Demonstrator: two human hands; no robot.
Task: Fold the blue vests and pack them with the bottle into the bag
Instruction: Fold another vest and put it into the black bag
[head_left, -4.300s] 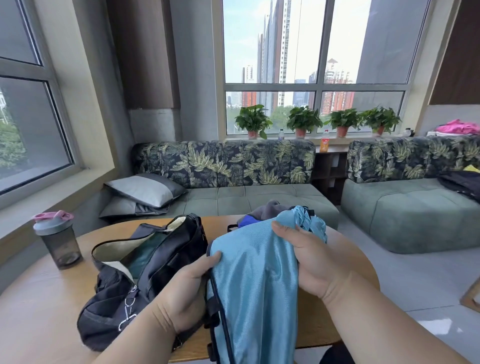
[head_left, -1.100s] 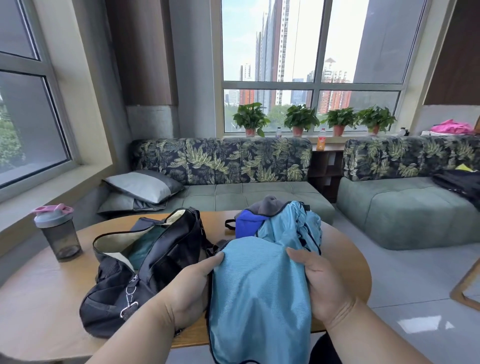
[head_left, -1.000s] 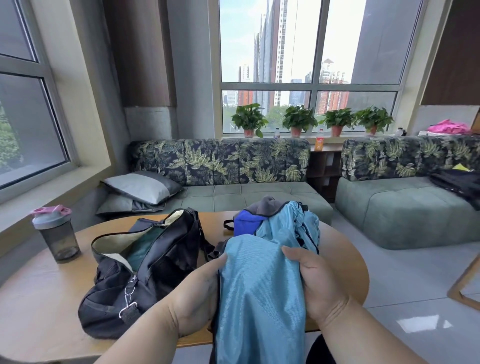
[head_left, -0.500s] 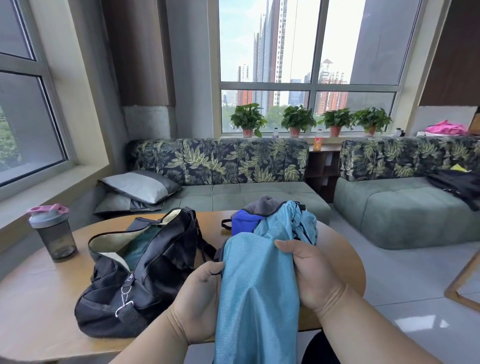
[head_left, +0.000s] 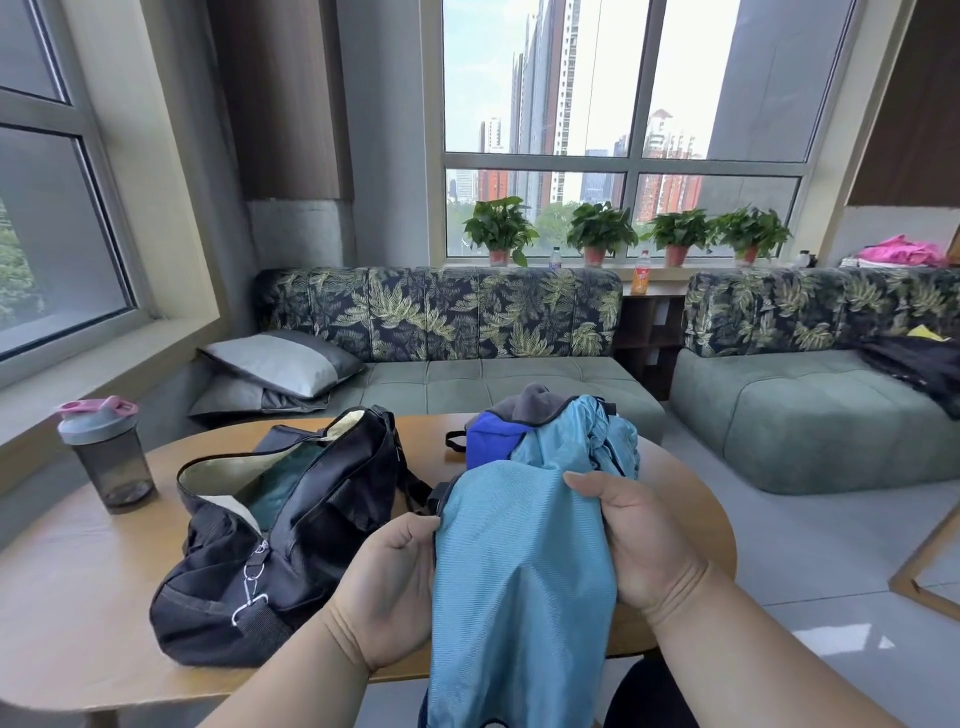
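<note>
I held the light-blue ribbed mesh vest upright between both hands: left hand pinched its left edge, right hand curled round its right edge. It appeared light, limp and slippery; grip at the seams. The open black fabric duffel bag lay left of my hands on the wooden worktop.

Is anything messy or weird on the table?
A bit messy. The bag sags open on its side, and a crumpled pile of clothes sits unfolded behind the vest that both hands hold. The bottle stands upright, not packed yet. Nothing looks spilled or broken.
</note>
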